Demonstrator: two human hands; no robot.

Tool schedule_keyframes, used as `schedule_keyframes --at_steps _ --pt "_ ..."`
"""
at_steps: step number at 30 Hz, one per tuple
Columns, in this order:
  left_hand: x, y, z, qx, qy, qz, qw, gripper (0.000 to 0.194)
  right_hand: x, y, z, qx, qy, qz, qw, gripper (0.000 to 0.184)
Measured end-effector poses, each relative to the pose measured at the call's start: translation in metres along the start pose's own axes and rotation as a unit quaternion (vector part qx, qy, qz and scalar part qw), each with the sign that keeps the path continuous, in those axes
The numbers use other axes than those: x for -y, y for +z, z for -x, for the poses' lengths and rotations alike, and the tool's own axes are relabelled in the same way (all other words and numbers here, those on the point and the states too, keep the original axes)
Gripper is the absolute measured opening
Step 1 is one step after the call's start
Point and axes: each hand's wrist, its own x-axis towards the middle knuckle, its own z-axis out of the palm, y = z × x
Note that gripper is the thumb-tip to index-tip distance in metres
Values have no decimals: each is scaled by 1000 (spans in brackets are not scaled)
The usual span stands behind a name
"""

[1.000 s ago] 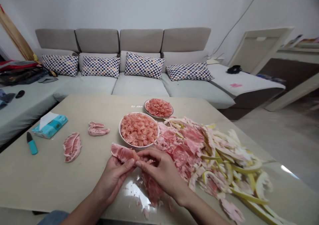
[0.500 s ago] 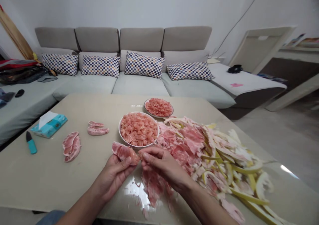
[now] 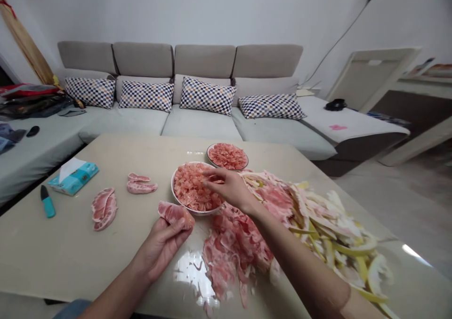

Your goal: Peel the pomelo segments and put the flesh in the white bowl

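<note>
My left hand [image 3: 164, 246] grips a partly peeled pomelo segment [image 3: 175, 214], thumb on top and fingers beneath, just in front of a white bowl [image 3: 173, 197]. Heaped in that bowl is pink pomelo pulp [image 3: 192, 187]. Over the bowl's right side hovers my right hand [image 3: 229, 187], fingers stretched out and a gap showing by the thumb; I see nothing held there. Behind stands a dark-rimmed plate [image 3: 211, 161] of more pulp. Pink membrane scraps [image 3: 233, 248] lie on the table below my right forearm.
Yellow-green pomelo rind [image 3: 353, 251] is piled along the table's right side. More segments [image 3: 105, 208] lie at the left, near a blue tissue pack [image 3: 76, 178] and a teal-handled knife [image 3: 48, 206]. A grey sofa [image 3: 201, 121] stands beyond the table [image 3: 116, 159].
My right hand has left the segment and moved up and forward over the bowl, its fingers loosened from a pinch. My left hand stays nearly in place with the segment.
</note>
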Motion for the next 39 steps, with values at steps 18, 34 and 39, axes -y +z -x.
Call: schedule_keyframes --at_steps 18,34,39 --pt "15 12 20 54 67 -192 978 26 15 20 114 38 18 -65 997 13" --pt "15 6 15 55 57 -195 978 31 13 16 114 55 -2 -91 994 6" --pt "13 7 15 41 60 -187 980 31 4 16 112 52 -1 -120 991 11"
